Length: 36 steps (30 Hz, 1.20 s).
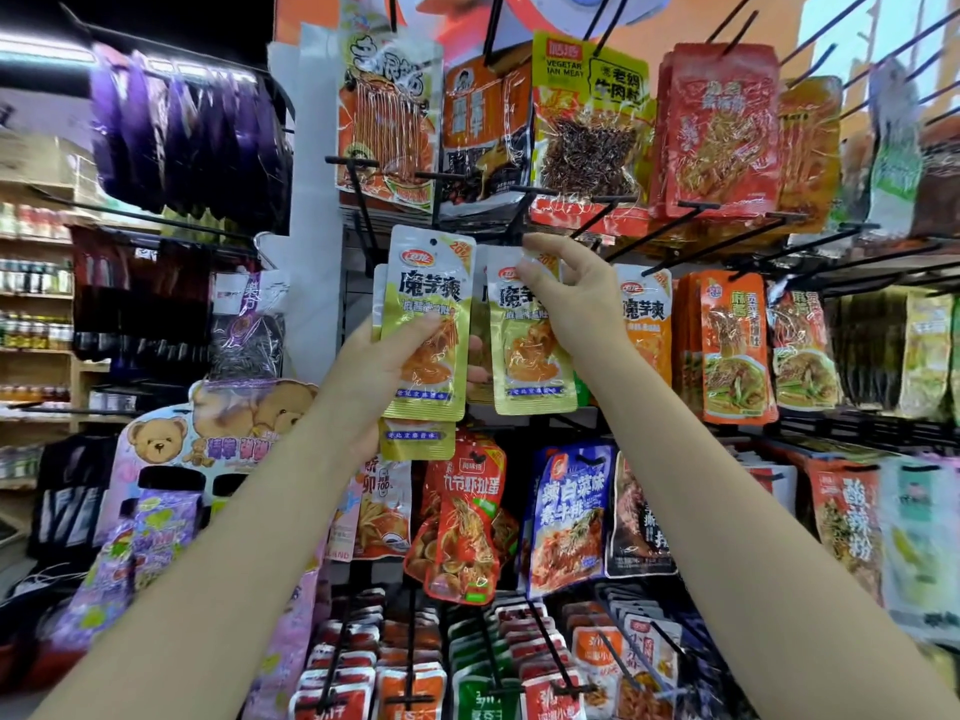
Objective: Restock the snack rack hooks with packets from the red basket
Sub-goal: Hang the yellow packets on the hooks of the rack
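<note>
My left hand (387, 368) grips a small stack of yellow-green snack packets (428, 324), held upright in front of the rack. My right hand (566, 298) pinches the top of one more yellow-green packet (530, 350), just below the tip of a black rack hook (519, 220). Whether that packet's hole is on the hook I cannot tell. Behind the right hand hangs a packet of the same brand in orange (647, 324). The red basket is out of view.
Rows of black hooks with orange, red and blue snack packets (571, 517) fill the rack above, below and to the right. Purple packets (187, 142) hang at upper left. A teddy-bear display card (171, 439) and store shelves with bottles (36, 283) stand at the left.
</note>
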{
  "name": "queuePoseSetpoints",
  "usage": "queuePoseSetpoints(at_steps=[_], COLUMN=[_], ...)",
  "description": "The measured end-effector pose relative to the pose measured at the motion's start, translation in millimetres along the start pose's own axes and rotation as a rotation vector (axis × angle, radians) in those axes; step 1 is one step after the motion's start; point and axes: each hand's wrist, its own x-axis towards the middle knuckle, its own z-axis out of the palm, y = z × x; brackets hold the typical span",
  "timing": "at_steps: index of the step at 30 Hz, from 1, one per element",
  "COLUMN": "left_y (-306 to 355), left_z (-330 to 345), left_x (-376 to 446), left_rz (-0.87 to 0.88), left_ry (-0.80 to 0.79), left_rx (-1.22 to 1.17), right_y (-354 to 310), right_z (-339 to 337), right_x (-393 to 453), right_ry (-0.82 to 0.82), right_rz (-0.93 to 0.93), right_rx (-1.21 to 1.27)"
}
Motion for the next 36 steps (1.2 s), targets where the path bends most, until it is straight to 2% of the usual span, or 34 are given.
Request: queuePoseSetpoints(at_steps=[3, 7, 18, 22, 25, 26, 28, 30, 31, 34, 36], left_y=[-0.1, -1.9, -2.4, -3.8, -7.0, -8.2, -9.6, -9.8, -9.9, -10.0, -9.6], left_z=[-0.6, -2.1, -3.6, -4.8, -7.6, -9.0, -10.4, -10.0, -9.5, -7.3, -4.1], left_x=[0.2, 2.8, 2.9, 4.3, 8.5, 10.2, 11.7, 11.7, 11.9, 12.1, 10.2], left_rz=[-0.002, -0.017, -0.008, -0.015, -0.019, -0.020, -0.006, 0.024, 0.034, 0.045, 0.040], left_ry=[0.004, 0.020, 0.004, 0.007, 0.023, 0.039, 0.055, 0.053, 0.046, 0.004, -0.020], left_rx=[-0.004, -0.012, -0.005, 0.007, 0.020, 0.034, 0.050, 0.065, 0.074, 0.110, 0.148], right_y=[-1.2, -11.9, -12.5, -3.4, -1.5, -1.1, -1.1, -5.0, -9.0, -14.4, -12.5], right_z=[-0.1, 3.0, 2.6, 3.2, 4.9, 5.4, 5.4, 3.9, 3.7, 17.0, 27.3], right_x=[-2.1, 3.7, 10.0, 7.5, 9.1, 7.9, 1.9, -10.1, -16.2, -28.5, -31.4], right_ry=[0.017, 0.038, 0.039, 0.025, -0.030, -0.020, 0.104, 0.251, 0.251, -0.009, -0.129], right_rz=[-0.109, -0.145, -0.051, 0.052, 0.077, 0.046, -0.066, -0.155, -0.147, 0.026, 0.084], right_rx=[0.016, 0.019, -0.018, -0.050, -0.192, -0.296, -0.456, -0.425, -0.359, -0.167, -0.232])
